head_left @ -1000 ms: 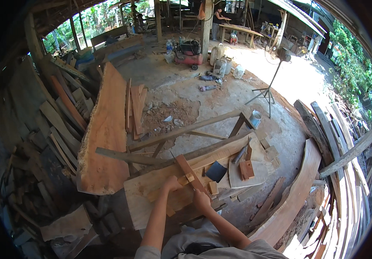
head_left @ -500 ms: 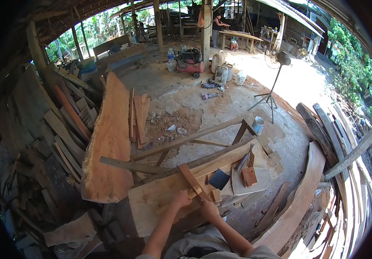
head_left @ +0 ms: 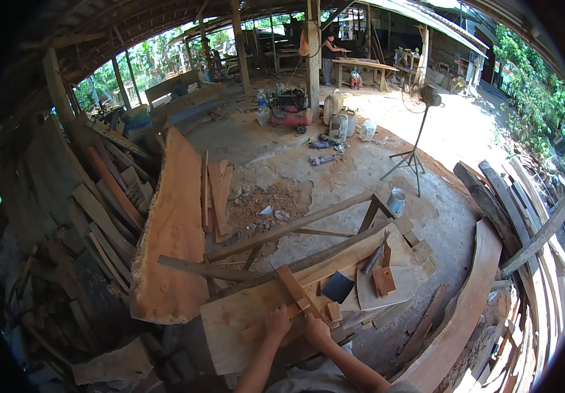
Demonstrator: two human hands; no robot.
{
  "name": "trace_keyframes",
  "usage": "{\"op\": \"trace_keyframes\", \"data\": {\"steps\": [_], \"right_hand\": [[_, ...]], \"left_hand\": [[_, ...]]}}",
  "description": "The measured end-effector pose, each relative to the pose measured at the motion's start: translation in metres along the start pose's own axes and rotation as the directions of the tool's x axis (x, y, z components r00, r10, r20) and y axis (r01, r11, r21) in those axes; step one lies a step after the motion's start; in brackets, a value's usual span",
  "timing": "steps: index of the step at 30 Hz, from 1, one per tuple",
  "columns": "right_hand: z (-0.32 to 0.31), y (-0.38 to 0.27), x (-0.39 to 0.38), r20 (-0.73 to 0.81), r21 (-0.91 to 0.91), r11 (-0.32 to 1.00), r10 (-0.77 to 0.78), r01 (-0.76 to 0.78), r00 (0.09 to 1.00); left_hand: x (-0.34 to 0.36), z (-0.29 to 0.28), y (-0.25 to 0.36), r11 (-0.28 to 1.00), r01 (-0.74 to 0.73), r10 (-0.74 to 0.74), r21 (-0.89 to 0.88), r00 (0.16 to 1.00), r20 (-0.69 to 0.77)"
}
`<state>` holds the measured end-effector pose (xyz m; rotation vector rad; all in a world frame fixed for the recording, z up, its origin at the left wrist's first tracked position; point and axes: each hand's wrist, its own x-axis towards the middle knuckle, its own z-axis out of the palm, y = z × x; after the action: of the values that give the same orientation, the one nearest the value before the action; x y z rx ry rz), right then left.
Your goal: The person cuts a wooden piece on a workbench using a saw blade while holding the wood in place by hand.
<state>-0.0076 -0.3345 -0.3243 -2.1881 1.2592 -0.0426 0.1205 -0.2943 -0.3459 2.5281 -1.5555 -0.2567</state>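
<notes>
A reddish-brown wooden strip (head_left: 290, 285) lies at a slant across the pale wooden slab (head_left: 226, 337) in front of me. My right hand (head_left: 317, 331) is closed around the near end of this strip. Just left of it, my left hand (head_left: 278, 322) is closed on a pale wooden stick (head_left: 251, 333), whose end shows past the knuckles. A small wooden block (head_left: 334, 311) sits right of the strip. Beyond that lie a black square sheet (head_left: 338, 287), a reddish wooden block (head_left: 383, 281) and a dark, long tool (head_left: 372, 260) of a kind I cannot make out.
A trestle frame (head_left: 289, 227) stands behind the slab. To the left, a wide plank (head_left: 171, 242) leans by stacked boards. More planks (head_left: 459, 301) lie at right. Farther off are a metal bucket (head_left: 396, 200), a stand fan (head_left: 420, 131), a red compressor (head_left: 290, 116) and a person (head_left: 329, 56).
My left hand has shifted slightly left and away from the strip. The whole scene sits a little lower and farther right as the view tilts.
</notes>
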Motion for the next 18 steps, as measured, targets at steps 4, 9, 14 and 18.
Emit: {"op": "trace_keyframes", "data": {"steps": [4,9,14,18], "right_hand": [[-0.004,-0.001,-0.002,0.022,0.016,1.0,0.0,0.0,1.0],[-0.012,0.004,0.006,0.02,0.03,0.995,-0.095,0.094,0.995],[-0.021,0.013,0.017,0.1,0.025,0.986,-0.167,0.166,0.981],[-0.026,0.015,0.021,0.132,0.07,0.969,-0.245,0.238,0.96]], "left_hand": [[0.006,-0.004,-0.001,1.0,0.019,-0.019,-0.009,1.0,0.021],[0.014,-0.006,-0.006,0.993,0.086,-0.068,-0.085,0.979,0.192],[0.022,-0.008,-0.004,0.98,0.149,-0.114,-0.134,0.965,0.237],[0.021,-0.015,0.003,0.966,0.233,-0.186,-0.111,0.927,0.326]]}}
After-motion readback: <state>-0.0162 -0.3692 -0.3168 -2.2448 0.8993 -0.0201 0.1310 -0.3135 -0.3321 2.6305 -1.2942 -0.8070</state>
